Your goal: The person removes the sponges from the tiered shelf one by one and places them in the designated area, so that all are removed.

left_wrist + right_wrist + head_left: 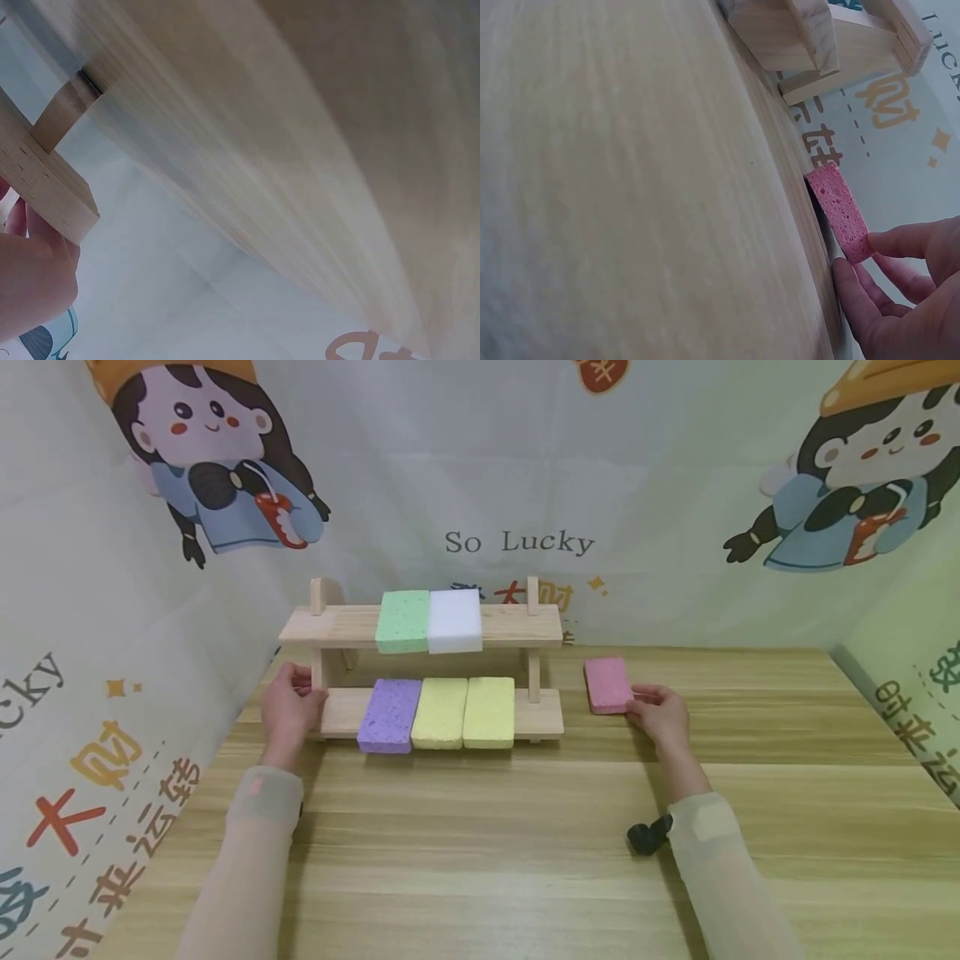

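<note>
A small two-tier wooden shelf [337, 625] stands toward the back of the table. My left hand [288, 714] grips the left end of its lower board, and the left wrist view shows the fingers partly hidden by the wood. To the right of the shelf, my right hand [663, 718] pinches a pink sponge [606, 683] by its near right corner. Thumb and fingers meet its edge in the right wrist view. On the lower board lie a purple sponge [390, 714] and two yellow sponges [489, 712], side by side. The upper board carries a green sponge [402, 620] and a white sponge [454, 620].
The wood-grain table [480, 843] extends in front of the shelf and out to the right. A printed cloth [660, 468] hangs behind and along both sides. Near the right sleeve a black wrist-camera piece [647, 837] sticks out over the table.
</note>
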A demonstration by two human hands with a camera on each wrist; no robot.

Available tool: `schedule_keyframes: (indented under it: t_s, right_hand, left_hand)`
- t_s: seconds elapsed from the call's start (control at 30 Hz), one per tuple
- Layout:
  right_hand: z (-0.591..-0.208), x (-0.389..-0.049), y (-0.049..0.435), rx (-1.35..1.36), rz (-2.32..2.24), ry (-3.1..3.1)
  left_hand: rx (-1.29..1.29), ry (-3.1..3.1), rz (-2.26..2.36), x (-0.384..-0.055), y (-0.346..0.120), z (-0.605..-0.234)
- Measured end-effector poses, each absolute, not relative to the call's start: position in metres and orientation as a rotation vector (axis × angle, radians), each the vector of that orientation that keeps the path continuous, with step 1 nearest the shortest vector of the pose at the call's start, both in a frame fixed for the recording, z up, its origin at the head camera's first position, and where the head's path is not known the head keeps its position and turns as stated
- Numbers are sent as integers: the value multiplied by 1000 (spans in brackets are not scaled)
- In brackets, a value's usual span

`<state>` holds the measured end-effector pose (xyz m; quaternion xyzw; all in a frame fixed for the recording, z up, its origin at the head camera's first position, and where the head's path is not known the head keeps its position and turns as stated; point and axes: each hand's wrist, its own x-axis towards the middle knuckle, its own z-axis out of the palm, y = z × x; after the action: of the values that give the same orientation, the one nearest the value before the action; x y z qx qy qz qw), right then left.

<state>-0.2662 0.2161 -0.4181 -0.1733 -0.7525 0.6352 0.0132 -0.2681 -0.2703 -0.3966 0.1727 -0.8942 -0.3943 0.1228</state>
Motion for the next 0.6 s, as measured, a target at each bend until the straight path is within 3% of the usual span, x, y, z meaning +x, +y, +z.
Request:
schedule_keyframes:
  t_s: [0.6]
  right_hand:
    - [-417, -265, 223, -465, 1597, -2698]
  left_hand:
    - [476, -2564, -1142, -267, -269, -397]
